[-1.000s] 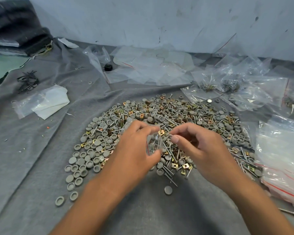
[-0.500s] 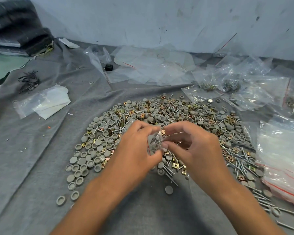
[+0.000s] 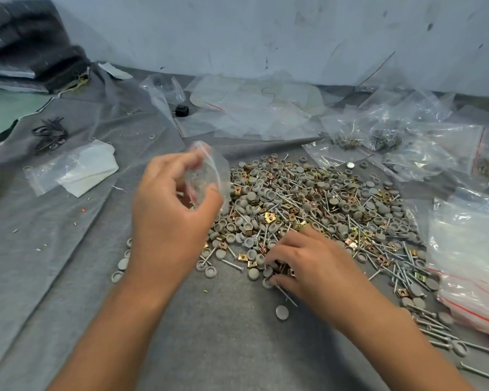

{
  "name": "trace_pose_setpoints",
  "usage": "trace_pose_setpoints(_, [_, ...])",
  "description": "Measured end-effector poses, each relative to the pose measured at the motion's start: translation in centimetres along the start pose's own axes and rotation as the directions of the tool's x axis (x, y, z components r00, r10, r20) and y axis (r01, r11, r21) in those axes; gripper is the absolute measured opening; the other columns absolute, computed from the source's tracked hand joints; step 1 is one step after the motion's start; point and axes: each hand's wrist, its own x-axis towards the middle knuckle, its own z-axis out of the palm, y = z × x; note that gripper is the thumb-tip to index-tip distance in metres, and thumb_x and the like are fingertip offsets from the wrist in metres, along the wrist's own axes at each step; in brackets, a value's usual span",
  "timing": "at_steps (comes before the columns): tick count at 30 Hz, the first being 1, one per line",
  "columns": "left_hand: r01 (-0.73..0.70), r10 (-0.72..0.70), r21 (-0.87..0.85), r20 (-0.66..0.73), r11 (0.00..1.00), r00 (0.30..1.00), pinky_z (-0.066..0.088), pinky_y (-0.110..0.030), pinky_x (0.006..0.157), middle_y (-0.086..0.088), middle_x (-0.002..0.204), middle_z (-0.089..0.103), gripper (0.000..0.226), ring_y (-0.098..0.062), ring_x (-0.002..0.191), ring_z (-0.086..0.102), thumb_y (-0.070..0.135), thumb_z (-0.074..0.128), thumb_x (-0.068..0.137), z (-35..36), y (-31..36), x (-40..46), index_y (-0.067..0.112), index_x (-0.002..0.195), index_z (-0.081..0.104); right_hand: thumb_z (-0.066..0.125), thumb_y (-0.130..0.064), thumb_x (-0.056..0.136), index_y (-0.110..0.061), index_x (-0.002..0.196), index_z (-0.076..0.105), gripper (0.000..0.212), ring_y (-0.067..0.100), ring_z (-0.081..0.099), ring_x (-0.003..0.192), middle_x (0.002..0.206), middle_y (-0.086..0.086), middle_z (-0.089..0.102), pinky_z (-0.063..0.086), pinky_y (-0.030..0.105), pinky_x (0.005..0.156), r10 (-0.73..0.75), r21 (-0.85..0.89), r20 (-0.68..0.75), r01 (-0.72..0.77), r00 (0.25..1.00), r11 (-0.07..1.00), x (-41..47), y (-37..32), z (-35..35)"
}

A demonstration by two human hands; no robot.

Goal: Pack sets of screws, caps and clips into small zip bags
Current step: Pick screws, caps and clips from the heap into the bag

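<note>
Above the pile (image 3: 308, 210), left hand (image 3: 170, 218) holds a bag (image 3: 209, 176).

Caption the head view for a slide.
Left hand holds a small zip bag while right hand picks through the hardware pile.

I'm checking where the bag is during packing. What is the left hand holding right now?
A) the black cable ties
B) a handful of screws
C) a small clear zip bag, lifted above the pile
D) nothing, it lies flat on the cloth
C: the left hand has its fingers and thumb curled round a small clear zip bag, raised over the left edge of the pile of caps, screws and clips.
</note>
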Motion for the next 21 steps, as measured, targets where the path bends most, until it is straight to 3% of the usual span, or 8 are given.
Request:
trace_pose_setpoints(3, [-0.080,0.038,0.181,0.226,0.980,0.974,0.036,0.006,0.077,0.013,0.115,0.049,0.045,0.013,0.090,0.053,0.018,0.068,0.090,1.5,0.2,-0.9,0.021,0.134,0.062,0.056,-0.052,0.096,-0.042,0.116,0.058,0.023,0.010,0.045,0.103,0.113,-0.020,0.056,0.045,0.026,0.075,-0.009,0.007,0.023,0.008,1.000,1.000,0.2,0.1,0.6])
trace_pose_setpoints(5, [-0.124,0.040,0.217,0.358,0.968,0.933,0.029,0.011,0.081,0.019,0.117,0.044,0.049,0.027,0.101,0.040,0.019,0.070,0.092,2.5,0.2,-1.7,0.027,0.138,0.058,0.053,-0.048,0.098,-0.041,0.114,0.058,0.018,0.011,0.048,0.102,0.110,-0.018,0.056,0.048,0.029,0.072,-0.012,0.002,0.015,0.012,1.000,1.000,0.3,0.2,0.7])
trace_pose_setpoints(9, [-0.156,0.062,0.204,0.403,0.966,0.913,0.032,0.006,0.082,0.022,0.114,0.044,0.050,0.023,0.096,0.043,0.022,0.071,0.091,2.8,-0.3,-2.0,0.032,0.138,0.058,0.049,-0.043,0.102,-0.038,0.109,0.059,0.014,0.009,0.051,0.100,0.104,-0.016,0.054,0.049,0.029,0.077,-0.018,0.057,0.007,0.017,1.000,0.998,0.3,0.4,0.9])
trace_pose_setpoints(12, [-0.152,0.055,0.204,0.415,0.967,0.908,0.033,0.005,0.080,0.025,0.113,0.044,0.051,0.023,0.098,0.042,0.026,0.071,0.091,2.7,-0.7,-2.1,0.034,0.139,0.057,0.049,-0.043,0.096,-0.034,0.100,0.062,0.015,0.001,0.052,0.092,0.097,-0.020,0.056,0.046,0.021,0.077,0.077,0.344,-0.055,-0.054,0.995,0.938,0.2,0.5,-0.6])
trace_pose_setpoints(15, [-0.136,0.051,0.167,0.435,0.976,0.899,0.033,0.004,0.083,0.023,0.114,0.045,0.053,0.020,0.102,0.044,0.026,0.074,0.089,2.9,-0.8,-2.1,0.033,0.139,0.058,0.058,-0.036,0.096,-0.031,0.097,0.063,0.007,0.001,0.056,0.081,0.085,-0.020,0.058,0.041,0.012,0.068,0.198,0.552,-0.242,-0.033,0.950,0.833,0.3,0.0,-2.1])
trace_pose_setpoints(18, [-0.142,0.071,0.117,0.471,0.983,0.879,0.039,-0.002,0.087,0.022,0.115,0.045,0.052,0.011,0.107,0.048,0.028,0.075,0.086,3.4,-0.5,-2.4,0.031,0.136,0.060,0.065,-0.021,0.097,-0.022,0.098,0.066,0.002,0.000,0.056,0.077,0.085,-0.019,0.059,0.038,0.009,0.067,0.224,0.587,-0.323,0.010,0.920,0.809,0.6,-1.4,-2.3])
trace_pose_setpoints(21, [-0.155,0.087,0.098,0.495,0.983,0.865,0.050,-0.021,0.092,0.020,0.116,0.045,0.051,0.005,0.105,0.051,0.029,0.073,0.085,3.6,0.1,-2.7,0.031,0.134,0.060,0.068,-0.017,0.095,-0.018,0.100,0.066,0.005,0.001,0.055,0.085,0.093,-0.016,0.061,0.038,0.011,0.076,0.201,0.486,-0.328,-0.018,0.923,0.874,0.6,-2.2,-1.4])
